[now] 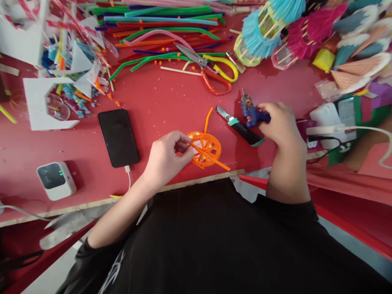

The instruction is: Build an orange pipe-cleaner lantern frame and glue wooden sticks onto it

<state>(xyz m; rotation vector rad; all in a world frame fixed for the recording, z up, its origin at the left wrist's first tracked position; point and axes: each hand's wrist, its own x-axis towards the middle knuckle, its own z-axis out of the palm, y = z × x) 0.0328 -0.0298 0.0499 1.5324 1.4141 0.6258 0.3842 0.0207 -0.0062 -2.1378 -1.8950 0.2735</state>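
Between the thumb and fingers of my left hand (170, 154) is the edge of a round orange pipe-cleaner wheel (208, 149), with spokes inside and loose ends sticking out at the top and lower right. My right hand (281, 122) is closed around the handle of a dark blue glue gun (250, 111), whose nozzle points away from me. A utility knife (240, 126) with a black and teal handle lies between the wheel and the glue gun, its blade out. Farther back lie scissors (203, 65) with one yellow and one red-orange handle, blades apart.
A black phone (119, 137) on a cable and a white device (56, 181) lie at left. Foam scraps (45, 104) and cuttings fill the back left. Pipe cleaners (165, 20) spread across the back. Paper-fringed stick crafts (263, 34) and cone shapes (358, 71) crowd the back right.
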